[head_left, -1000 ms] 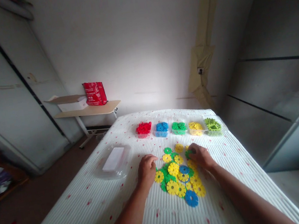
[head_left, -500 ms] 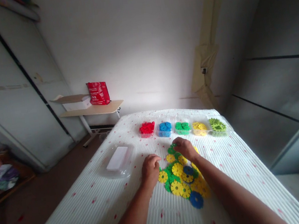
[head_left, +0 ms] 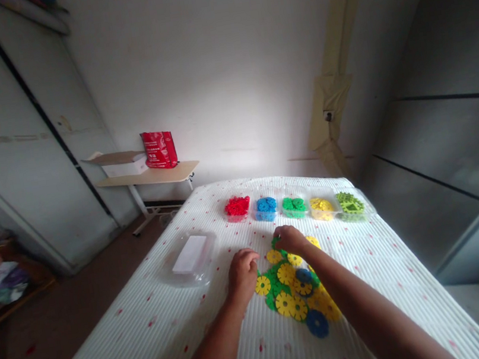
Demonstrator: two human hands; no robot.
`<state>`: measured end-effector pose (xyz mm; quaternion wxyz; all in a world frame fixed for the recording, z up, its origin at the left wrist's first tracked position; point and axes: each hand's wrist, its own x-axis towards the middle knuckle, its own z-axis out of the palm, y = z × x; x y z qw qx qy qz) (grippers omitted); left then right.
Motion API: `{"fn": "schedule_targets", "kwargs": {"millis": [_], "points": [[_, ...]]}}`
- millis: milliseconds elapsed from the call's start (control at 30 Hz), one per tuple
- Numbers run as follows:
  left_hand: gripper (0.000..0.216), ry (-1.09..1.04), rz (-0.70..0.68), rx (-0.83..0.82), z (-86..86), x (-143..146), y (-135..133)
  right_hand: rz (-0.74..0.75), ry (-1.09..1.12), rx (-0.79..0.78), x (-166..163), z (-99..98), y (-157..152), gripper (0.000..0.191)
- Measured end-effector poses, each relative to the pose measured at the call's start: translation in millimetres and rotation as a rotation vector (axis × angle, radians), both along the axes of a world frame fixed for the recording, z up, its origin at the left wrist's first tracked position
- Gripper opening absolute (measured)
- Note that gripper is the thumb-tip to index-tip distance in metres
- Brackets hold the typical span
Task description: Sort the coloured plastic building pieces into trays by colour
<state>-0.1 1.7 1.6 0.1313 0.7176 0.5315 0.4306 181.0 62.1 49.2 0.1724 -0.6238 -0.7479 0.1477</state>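
A pile of flat plastic snowflake discs (head_left: 295,294), yellow, green and blue, lies on the white striped bed (head_left: 164,340). My left hand (head_left: 242,272) rests curled at the pile's left edge, fingers closed against a yellow disc. My right hand (head_left: 290,238) reaches across the far end of the pile and pinches a green disc (head_left: 274,240). Beyond stand small clear tubs in a row: red (head_left: 237,207), blue (head_left: 266,207), green (head_left: 294,205), yellow (head_left: 321,205) and lime green (head_left: 350,205).
A clear plastic lid or tray (head_left: 190,257) with a white card lies left of the pile. A side table (head_left: 149,176) with a red bag (head_left: 159,149) stands by the wall. Wardrobe doors flank both sides; clothes lie at far left.
My right hand has moved from the pile's right side to its far left end and closed on a green disc. My left hand has stayed in place.
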Motion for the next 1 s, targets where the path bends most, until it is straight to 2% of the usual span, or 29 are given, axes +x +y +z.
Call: {"fn": "schedule_targets", "kwargs": {"millis": [167, 267, 333, 433, 533, 633, 733, 867, 1000], "points": [[0.031, -0.003, -0.002, -0.009, -1.4, 0.4, 1.1, -0.084, 0.055, 0.054, 26.0, 32.0, 17.7, 0.016], [0.031, -0.001, 0.0, -0.012, -2.4, 0.2, 2.0, -0.218, 0.098, 0.143, 47.5, 53.2, 34.4, 0.033], [0.032, 0.0, 0.002, -0.011, -3.2, -0.1, 2.5, -0.285, 0.117, 0.192, 58.9, 58.6, 39.0, 0.043], [0.033, -0.003, 0.006, -0.003, -4.7, -0.5, 3.1, -0.301, 0.125, 0.217, 70.7, 49.3, 29.5, 0.034], [0.034, -0.005, 0.0, 0.005, -5.8, -0.4, 3.4, -0.275, 0.121, 0.206, 83.1, 26.0, 3.7, 0.021], [0.033, -0.005, -0.004, 0.005, -5.8, -0.1, 3.4, -0.272, 0.113, 0.201, 102.3, 2.0, -26.4, 0.019], [0.033, -0.006, -0.005, 0.001, -4.7, 0.1, 2.9, -0.281, 0.144, 0.206, 122.6, -13.7, -47.7, 0.018], [0.033, -0.008, -0.002, 0.0, -2.5, 0.6, 1.5, -0.264, 0.235, 0.191, 131.1, -19.7, -54.4, 0.019], [0.033, -0.013, 0.008, -0.002, 0.5, 0.6, 0.5, -0.248, 0.178, 0.143, 117.2, -18.4, -52.3, 0.02]]}}
